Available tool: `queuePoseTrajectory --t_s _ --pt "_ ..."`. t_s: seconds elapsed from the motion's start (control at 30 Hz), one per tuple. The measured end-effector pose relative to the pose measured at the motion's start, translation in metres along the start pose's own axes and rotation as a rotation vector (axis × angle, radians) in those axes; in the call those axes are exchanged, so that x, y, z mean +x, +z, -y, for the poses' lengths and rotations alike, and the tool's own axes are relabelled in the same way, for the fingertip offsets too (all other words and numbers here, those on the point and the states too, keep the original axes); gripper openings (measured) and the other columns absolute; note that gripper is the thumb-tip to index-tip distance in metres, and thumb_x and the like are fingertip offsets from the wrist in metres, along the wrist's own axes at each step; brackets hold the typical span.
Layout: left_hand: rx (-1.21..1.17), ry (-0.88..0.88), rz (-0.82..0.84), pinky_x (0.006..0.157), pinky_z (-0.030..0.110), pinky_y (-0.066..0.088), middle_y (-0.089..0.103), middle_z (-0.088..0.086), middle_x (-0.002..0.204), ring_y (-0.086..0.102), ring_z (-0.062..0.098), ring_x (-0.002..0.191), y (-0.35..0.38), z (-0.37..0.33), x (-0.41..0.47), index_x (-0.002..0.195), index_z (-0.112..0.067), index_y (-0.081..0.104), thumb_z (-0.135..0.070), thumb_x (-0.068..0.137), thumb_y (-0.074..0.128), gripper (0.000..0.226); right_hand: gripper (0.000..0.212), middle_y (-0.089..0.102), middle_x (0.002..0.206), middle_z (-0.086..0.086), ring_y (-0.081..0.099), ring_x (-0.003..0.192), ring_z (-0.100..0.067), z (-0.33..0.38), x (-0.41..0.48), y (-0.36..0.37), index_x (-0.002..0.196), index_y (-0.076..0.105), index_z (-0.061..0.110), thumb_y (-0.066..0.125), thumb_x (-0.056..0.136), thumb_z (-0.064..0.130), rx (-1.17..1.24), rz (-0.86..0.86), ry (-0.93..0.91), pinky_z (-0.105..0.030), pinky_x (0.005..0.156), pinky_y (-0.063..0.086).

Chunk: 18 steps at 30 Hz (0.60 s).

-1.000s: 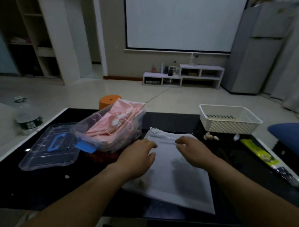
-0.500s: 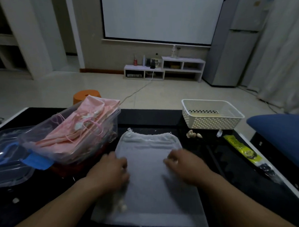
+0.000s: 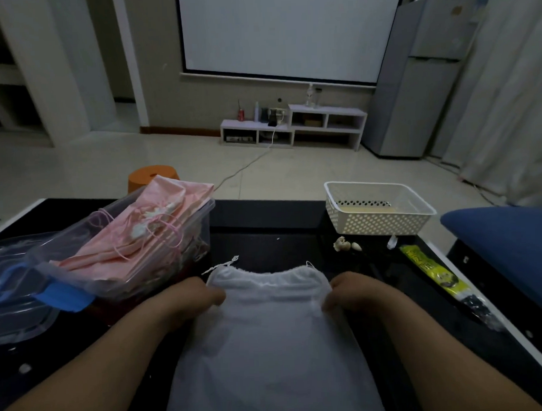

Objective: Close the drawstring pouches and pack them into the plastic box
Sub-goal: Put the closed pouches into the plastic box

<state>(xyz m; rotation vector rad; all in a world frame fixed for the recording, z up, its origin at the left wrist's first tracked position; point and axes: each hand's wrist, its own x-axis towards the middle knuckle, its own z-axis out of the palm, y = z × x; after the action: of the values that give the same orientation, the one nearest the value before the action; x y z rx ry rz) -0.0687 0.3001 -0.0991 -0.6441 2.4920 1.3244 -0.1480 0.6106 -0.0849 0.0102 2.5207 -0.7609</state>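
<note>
A white drawstring pouch point(image 3: 269, 336) lies flat on the black table point(image 3: 265, 236), its gathered mouth pointing away from me. My left hand point(image 3: 190, 299) pinches the pouch's left edge just below the mouth. My right hand point(image 3: 351, 292) pinches the right edge at the same height. A short cord end point(image 3: 222, 265) sticks out at the mouth's left corner. To the left, the clear plastic box point(image 3: 199, 227) with a blue latch holds a stack of pink drawstring pouches point(image 3: 144, 239).
The box's clear lid point(image 3: 16, 309) with a blue handle lies at far left. A white perforated basket point(image 3: 375, 210) stands at back right, with small shells point(image 3: 344, 245) and a yellow-green packet point(image 3: 427, 268) near it. A blue cushion point(image 3: 507, 244) borders the right edge.
Both hands slid from the middle of the pouch outward and up to its side edges near the mouth, now pinching them. The pouch's mouth looks more gathered.
</note>
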Motion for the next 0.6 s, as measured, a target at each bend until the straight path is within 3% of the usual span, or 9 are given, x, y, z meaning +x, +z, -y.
queuePoseTrajectory --t_s 0.1,0.17,0.23,0.33,0.43,0.53,0.6 --pt "-0.266 0.051 -0.067 0.075 0.044 0.061 0.076 0.025 0.090 0.073 0.039 0.084 0.002 -0.005 -0.007 0.092 -0.004 0.077 0.003 0.078 0.061 0.022 0.025 0.075 0.100 -0.008 0.073 0.090 -0.022 -0.001 -0.007 0.002 0.110 0.073 0.013 0.076 0.090 0.028 0.291 -0.077 -0.079 -0.035 0.071 0.059" --pt "-0.342 0.065 -0.009 0.077 0.052 0.061 0.074 0.030 0.095 0.072 0.042 0.085 0.005 -0.006 -0.012 0.095 -0.004 0.077 0.010 0.075 0.053 0.035 0.026 0.076 0.101 -0.006 0.073 0.093 -0.021 0.001 -0.015 0.006 0.107 0.076 0.017 0.072 0.095 0.039 0.429 -0.114 -0.123 -0.032 0.072 0.055" --pt "-0.329 0.078 0.106 0.079 0.049 0.059 0.074 0.030 0.099 0.071 0.039 0.084 0.007 -0.007 -0.017 0.098 -0.003 0.078 0.009 0.078 0.051 0.036 0.031 0.078 0.099 -0.003 0.072 0.095 -0.019 0.002 -0.021 0.008 0.102 0.080 0.018 0.068 0.097 0.046 0.479 -0.119 -0.147 -0.031 0.077 0.055" --pt "-0.346 0.126 0.152 0.082 0.040 0.057 0.077 0.019 0.100 0.072 0.034 0.089 0.011 -0.014 -0.024 0.102 -0.004 0.079 0.000 0.090 0.060 0.022 0.022 0.079 0.088 0.000 0.072 0.092 -0.015 0.004 -0.026 0.011 0.092 0.082 0.014 0.068 0.100 0.029 0.514 -0.118 -0.235 -0.027 0.081 0.053" --pt "-0.474 0.145 0.136 0.084 0.039 0.050 0.074 0.014 0.101 0.068 0.030 0.092 0.019 -0.020 -0.028 0.103 -0.003 0.079 -0.021 0.096 0.069 0.022 0.024 0.076 0.077 -0.001 0.066 0.078 -0.012 0.007 -0.025 0.016 0.078 0.080 0.014 0.070 0.098 0.022 0.491 -0.165 -0.279 -0.028 0.075 0.048" --pt "-0.485 0.097 0.137 0.081 0.035 0.057 0.078 0.014 0.099 0.074 0.028 0.090 0.027 -0.028 -0.031 0.101 -0.003 0.080 -0.037 0.099 0.067 0.036 0.022 0.076 0.076 -0.002 0.067 0.076 -0.014 0.012 -0.024 0.021 0.082 0.080 0.016 0.068 0.099 0.023 0.513 -0.208 -0.282 -0.030 0.077 0.050" --pt "-0.507 0.085 0.120 0.077 0.033 0.057 0.077 0.021 0.102 0.073 0.028 0.087 0.030 -0.031 -0.031 0.100 -0.001 0.080 -0.031 0.102 0.064 0.034 0.022 0.078 0.078 -0.003 0.070 0.079 -0.016 0.015 -0.022 0.022 0.090 0.079 0.015 0.064 0.102 0.026 0.518 -0.204 -0.267 -0.032 0.080 0.052"
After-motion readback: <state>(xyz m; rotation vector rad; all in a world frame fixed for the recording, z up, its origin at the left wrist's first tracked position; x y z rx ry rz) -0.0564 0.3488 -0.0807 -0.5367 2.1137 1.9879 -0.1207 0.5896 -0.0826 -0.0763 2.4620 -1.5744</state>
